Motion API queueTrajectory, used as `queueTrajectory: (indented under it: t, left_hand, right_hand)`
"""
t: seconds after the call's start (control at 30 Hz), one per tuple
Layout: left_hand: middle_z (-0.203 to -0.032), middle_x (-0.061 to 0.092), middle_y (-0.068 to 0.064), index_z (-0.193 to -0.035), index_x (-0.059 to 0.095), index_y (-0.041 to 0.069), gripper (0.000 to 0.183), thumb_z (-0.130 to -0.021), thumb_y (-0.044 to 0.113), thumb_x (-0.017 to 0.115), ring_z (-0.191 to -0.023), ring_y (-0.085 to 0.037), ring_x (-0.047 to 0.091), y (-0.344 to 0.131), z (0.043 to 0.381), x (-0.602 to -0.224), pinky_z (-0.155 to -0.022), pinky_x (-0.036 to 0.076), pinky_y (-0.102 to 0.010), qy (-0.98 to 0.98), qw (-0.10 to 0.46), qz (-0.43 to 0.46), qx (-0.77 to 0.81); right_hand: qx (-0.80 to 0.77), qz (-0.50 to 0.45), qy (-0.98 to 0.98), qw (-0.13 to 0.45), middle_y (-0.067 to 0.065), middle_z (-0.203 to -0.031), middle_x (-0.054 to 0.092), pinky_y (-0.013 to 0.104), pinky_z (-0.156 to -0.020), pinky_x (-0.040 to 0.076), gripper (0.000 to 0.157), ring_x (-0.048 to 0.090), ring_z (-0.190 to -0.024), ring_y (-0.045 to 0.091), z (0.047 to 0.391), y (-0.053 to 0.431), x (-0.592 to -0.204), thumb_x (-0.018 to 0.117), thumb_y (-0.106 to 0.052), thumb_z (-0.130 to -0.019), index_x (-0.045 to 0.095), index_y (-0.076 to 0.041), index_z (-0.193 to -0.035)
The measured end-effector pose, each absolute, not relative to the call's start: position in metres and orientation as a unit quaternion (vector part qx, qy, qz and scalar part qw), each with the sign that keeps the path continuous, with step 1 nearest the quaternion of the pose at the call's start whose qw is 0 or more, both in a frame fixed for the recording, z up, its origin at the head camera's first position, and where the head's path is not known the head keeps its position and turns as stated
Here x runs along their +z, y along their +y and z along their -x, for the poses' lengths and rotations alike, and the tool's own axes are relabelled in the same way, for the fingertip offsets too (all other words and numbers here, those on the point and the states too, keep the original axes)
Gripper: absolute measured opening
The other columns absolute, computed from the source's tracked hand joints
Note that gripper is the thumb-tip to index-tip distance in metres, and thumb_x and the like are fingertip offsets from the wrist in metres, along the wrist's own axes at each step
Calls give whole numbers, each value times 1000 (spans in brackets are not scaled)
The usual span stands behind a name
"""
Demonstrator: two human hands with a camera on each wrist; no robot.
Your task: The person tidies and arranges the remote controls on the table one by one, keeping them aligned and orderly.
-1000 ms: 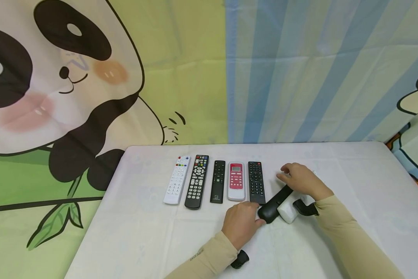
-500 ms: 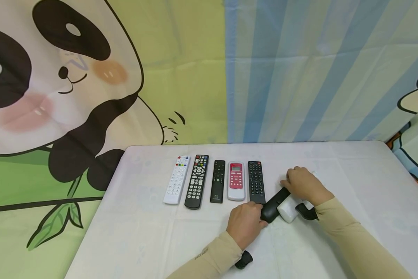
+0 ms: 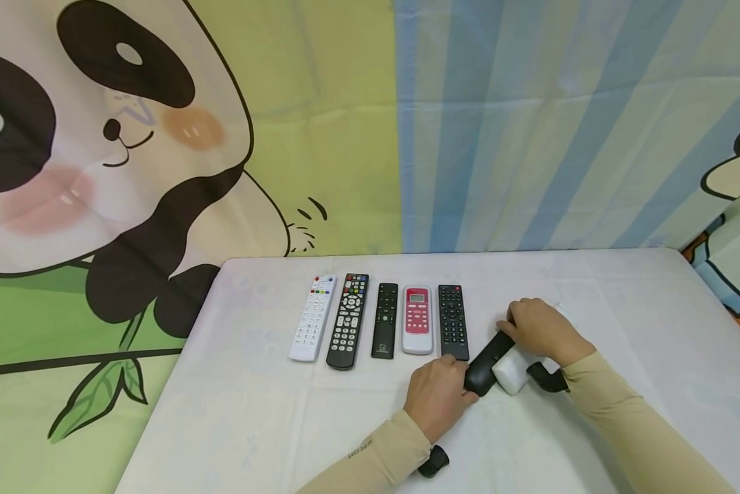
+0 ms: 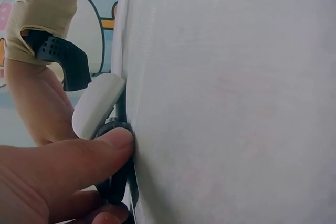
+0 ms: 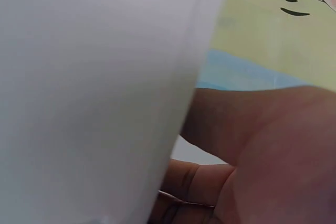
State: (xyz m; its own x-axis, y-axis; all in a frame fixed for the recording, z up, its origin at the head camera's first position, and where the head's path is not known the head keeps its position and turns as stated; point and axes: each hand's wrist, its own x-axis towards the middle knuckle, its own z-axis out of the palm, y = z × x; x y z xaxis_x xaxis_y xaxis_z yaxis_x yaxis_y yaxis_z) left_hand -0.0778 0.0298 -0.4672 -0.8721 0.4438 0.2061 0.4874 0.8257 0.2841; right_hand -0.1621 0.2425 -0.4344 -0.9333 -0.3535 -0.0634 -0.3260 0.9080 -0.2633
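A black remote control (image 3: 489, 363) lies slanted on the white table, spanning the space between my two hands. My left hand (image 3: 439, 398) holds its near end; in the left wrist view the thumb (image 4: 118, 139) presses on its dark edge with fingers curled beneath. At the far end, my right hand (image 3: 546, 329) bends its thumb and fingers around the tip, which it partly covers. Below the right palm sits a white remote-like object (image 3: 511, 372), mostly hidden by that hand. It fills much of the right wrist view as a smooth white surface (image 5: 94, 93), close to the thumb.
Left of the hands stands a row of remotes: a white one (image 3: 313, 319), a long black one (image 3: 348, 322), a slim black one (image 3: 385, 321), a pink-and-white one (image 3: 417, 320) and another black one (image 3: 453, 319). A patterned cloth (image 3: 333, 137) hangs behind the table.
The right hand's spread fingers have come down and closed at the black remote's far end. My left hand and the remote's near end have shifted slightly right.
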Motion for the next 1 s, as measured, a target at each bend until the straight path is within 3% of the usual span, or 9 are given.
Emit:
queueTrajectory:
  t: [0.37, 0.57, 1.0]
  left_hand:
    - [-85, 68, 2, -100, 79, 12, 42, -72, 41, 90, -68, -6, 63, 36, 76, -466, -54, 46, -18, -943, 97, 275, -162]
    - [-95, 69, 0, -109, 77, 12, 45, -74, 37, 90, -77, -7, 67, 37, 78, -466, -62, 52, -19, -943, 99, 268, -171]
    - [-94, 68, 3, -113, 75, 12, 46, -75, 32, 90, -77, -3, 65, 37, 82, -464, -64, 49, -14, -924, 128, 309, -183]
  right_hand:
    - [-154, 158, 972, 82, 4, -79, 61, 39, -66, 47, 23, 54, -68, 17, 161, 249, -427, 65, -21, -97, 67, 2, -93]
    - [-180, 141, 971, 67, 10, -84, 64, 40, -66, 50, 29, 57, -69, 18, 162, 250, -429, 65, -22, -98, 66, 7, -100]
    - [-242, 148, 959, 17, 14, -91, 67, 47, -72, 53, 32, 63, -80, 26, 163, 250, -427, 62, -20, -100, 69, 10, -109]
